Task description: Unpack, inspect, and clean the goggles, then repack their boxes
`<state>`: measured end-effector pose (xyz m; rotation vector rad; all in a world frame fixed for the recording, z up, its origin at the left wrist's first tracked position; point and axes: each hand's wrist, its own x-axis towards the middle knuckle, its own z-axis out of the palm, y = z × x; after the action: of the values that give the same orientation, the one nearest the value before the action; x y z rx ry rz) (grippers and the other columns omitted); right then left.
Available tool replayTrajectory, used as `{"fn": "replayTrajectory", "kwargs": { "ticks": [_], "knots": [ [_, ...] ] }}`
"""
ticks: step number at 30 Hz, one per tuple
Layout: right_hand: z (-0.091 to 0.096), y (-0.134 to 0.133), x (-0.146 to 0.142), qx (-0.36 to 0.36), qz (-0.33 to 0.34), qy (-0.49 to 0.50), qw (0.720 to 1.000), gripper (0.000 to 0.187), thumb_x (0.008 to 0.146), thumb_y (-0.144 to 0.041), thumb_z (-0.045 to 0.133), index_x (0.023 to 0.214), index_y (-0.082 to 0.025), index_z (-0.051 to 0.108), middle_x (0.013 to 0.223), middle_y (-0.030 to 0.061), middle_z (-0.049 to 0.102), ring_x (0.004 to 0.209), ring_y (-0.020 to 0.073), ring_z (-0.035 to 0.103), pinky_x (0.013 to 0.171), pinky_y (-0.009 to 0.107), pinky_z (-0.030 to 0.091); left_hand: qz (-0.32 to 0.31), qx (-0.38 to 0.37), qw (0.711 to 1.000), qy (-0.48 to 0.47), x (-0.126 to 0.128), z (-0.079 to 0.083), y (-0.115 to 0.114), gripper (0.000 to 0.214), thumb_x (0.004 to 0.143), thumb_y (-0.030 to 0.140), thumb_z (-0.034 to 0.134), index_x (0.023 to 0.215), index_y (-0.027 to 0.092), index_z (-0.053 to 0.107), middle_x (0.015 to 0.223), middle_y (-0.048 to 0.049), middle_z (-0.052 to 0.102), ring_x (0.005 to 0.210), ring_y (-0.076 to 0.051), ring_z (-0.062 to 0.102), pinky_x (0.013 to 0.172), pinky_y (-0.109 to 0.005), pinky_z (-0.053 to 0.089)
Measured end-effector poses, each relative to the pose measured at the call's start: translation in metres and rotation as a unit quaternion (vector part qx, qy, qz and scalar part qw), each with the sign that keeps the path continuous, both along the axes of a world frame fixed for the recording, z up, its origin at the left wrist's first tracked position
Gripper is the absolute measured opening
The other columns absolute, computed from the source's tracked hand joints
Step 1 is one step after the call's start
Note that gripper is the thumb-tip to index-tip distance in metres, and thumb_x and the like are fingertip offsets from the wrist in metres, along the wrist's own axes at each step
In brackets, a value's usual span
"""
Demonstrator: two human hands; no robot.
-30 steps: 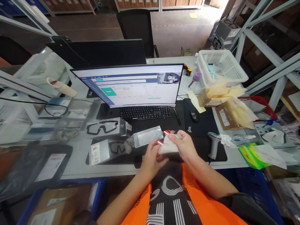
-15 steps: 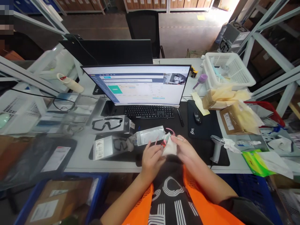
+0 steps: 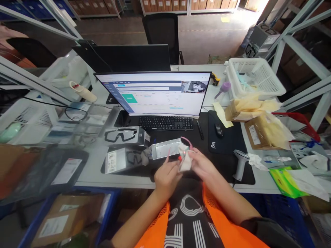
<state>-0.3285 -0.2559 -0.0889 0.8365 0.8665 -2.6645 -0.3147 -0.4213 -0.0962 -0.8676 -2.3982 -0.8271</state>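
Observation:
In front of my chest, my left hand (image 3: 167, 177) is closed on a pair of glasses with thin pink arms (image 3: 188, 140). A red patch shows near its fingertips; most of the frame is hidden by the fingers and a white tissue (image 3: 184, 166). My right hand (image 3: 203, 164) pinches that tissue against the glasses. Just beyond both hands lies an open silver box (image 3: 164, 150). To its left are two grey boxes, an upper box (image 3: 141, 137) and a lower box (image 3: 117, 162), both printed with sports glasses.
A monitor (image 3: 157, 94) stands behind the keyboard (image 3: 165, 123). Rightward are a pen (image 3: 200, 130), a mouse (image 3: 219, 130), a barcode scanner (image 3: 240, 166), a cardboard box (image 3: 254, 134) and a white basket (image 3: 258, 91). Plastic-bagged items (image 3: 88, 125) lie left; a blue crate (image 3: 108, 206) sits below.
The tissue has shifted over the glasses and is bunched differently, and the pink arms have tilted slightly. Both hands stay close together. The whole view has swung a little.

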Motion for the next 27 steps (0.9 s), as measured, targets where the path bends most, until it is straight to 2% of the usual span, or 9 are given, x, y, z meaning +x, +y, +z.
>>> {"fn": "replayTrajectory", "kwargs": {
  "ticks": [4, 8, 10, 13, 16, 19, 22, 24, 27],
  "knots": [
    [-0.02, 0.018, 0.0, 0.063, 0.041, 0.02, 0.997, 0.045, 0.058, -0.044, 0.092, 0.084, -0.02, 0.064, 0.093, 0.0065, 0.076, 0.086, 0.0223, 0.072, 0.084, 0.038, 0.059, 0.005, 0.012, 0.998, -0.069, 0.005, -0.003, 0.005, 0.01, 0.084, 0.017, 0.066, 0.09, 0.024, 0.071, 0.089, -0.0022, 0.076, 0.08, -0.017, 0.072, 0.102, -0.043, 0.055],
    [-0.054, 0.044, 0.011, 0.247, 0.054, 0.02, 0.967, 0.05, 0.058, -0.057, 0.087, 0.078, -0.021, 0.059, 0.078, 0.0048, 0.071, 0.071, 0.0223, 0.069, 0.068, 0.037, 0.058, 0.076, 0.1, 0.976, -0.175, 0.005, -0.007, 0.008, 0.005, 0.079, 0.018, 0.069, 0.081, 0.022, 0.069, 0.086, -0.0025, 0.075, 0.08, -0.018, 0.07, 0.099, -0.043, 0.054],
    [-0.07, 0.065, 0.013, 0.319, 0.044, 0.006, 0.947, 0.049, 0.056, -0.052, 0.088, 0.078, -0.022, 0.055, 0.073, 0.0013, 0.067, 0.068, 0.0214, 0.066, 0.065, 0.036, 0.057, 0.135, 0.182, 0.94, -0.256, 0.002, -0.01, 0.006, 0.005, 0.074, 0.021, 0.072, 0.077, 0.021, 0.069, 0.082, -0.0021, 0.073, 0.078, -0.019, 0.068, 0.091, -0.039, 0.056],
    [-0.079, 0.087, 0.011, 0.431, 0.023, 0.002, 0.902, 0.047, 0.055, -0.039, 0.088, 0.085, -0.02, 0.058, 0.092, 0.0068, 0.068, 0.088, 0.0255, 0.065, 0.078, 0.04, 0.055, 0.215, 0.346, 0.833, -0.375, -0.006, -0.015, 0.001, 0.014, 0.066, 0.026, 0.078, 0.074, 0.019, 0.068, 0.077, -0.0012, 0.07, 0.074, -0.017, 0.065, 0.078, -0.032, 0.055],
    [-0.07, 0.074, 0.016, 0.591, 0.064, 0.109, 0.797, 0.039, 0.071, -0.03, 0.077, 0.105, -0.018, 0.064, 0.121, 0.0154, 0.064, 0.1, 0.0271, 0.063, 0.087, 0.044, 0.054, 0.258, 0.452, 0.753, -0.402, -0.016, -0.022, 0.003, 0.025, 0.066, 0.036, 0.079, 0.077, 0.018, 0.065, 0.081, -0.0035, 0.072, 0.079, -0.018, 0.068, 0.078, -0.03, 0.054],
    [-0.053, 0.035, 0.025, 0.691, 0.199, 0.325, 0.615, 0.044, 0.089, -0.02, 0.057, 0.133, -0.021, 0.057, 0.133, 0.016, 0.062, 0.1, 0.0248, 0.067, 0.087, 0.042, 0.056, 0.273, 0.51, 0.707, -0.406, -0.026, -0.024, 0.01, 0.034, 0.07, 0.045, 0.076, 0.082, 0.017, 0.062, 0.092, -0.008, 0.074, 0.087, -0.019, 0.07, 0.079, -0.03, 0.055],
    [-0.041, 0.006, 0.026, 0.719, 0.246, 0.439, 0.479, 0.041, 0.093, -0.014, 0.052, 0.132, -0.022, 0.06, 0.121, 0.0133, 0.071, 0.097, 0.0243, 0.07, 0.082, 0.037, 0.056, 0.266, 0.54, 0.676, -0.424, -0.03, -0.016, 0.017, 0.043, 0.068, 0.051, 0.079, 0.085, 0.015, 0.063, 0.098, -0.0115, 0.075, 0.086, -0.02, 0.072, 0.077, -0.03, 0.056],
    [-0.036, 0.005, 0.021, 0.743, 0.226, 0.459, 0.432, 0.03, 0.095, -0.014, 0.051, 0.12, -0.022, 0.067, 0.103, 0.0104, 0.076, 0.086, 0.0223, 0.071, 0.074, 0.033, 0.055, 0.231, 0.549, 0.667, -0.447, -0.029, -0.009, 0.016, 0.05, 0.066, 0.056, 0.08, 0.089, 0.014, 0.066, 0.103, -0.0134, 0.075, 0.087, -0.022, 0.073, 0.078, -0.032, 0.057],
    [-0.029, 0.028, 0.014, 0.766, 0.16, 0.438, 0.442, 0.025, 0.098, -0.016, 0.048, 0.11, -0.022, 0.07, 0.098, 0.0086, 0.077, 0.086, 0.0207, 0.072, 0.077, 0.031, 0.054, 0.132, 0.486, 0.704, -0.501, -0.023, -0.005, 0.004, 0.056, 0.076, 0.066, 0.067, 0.1, 0.015, 0.071, 0.108, -0.0142, 0.075, 0.09, -0.025, 0.074, 0.082, -0.037, 0.059]
  ]
}}
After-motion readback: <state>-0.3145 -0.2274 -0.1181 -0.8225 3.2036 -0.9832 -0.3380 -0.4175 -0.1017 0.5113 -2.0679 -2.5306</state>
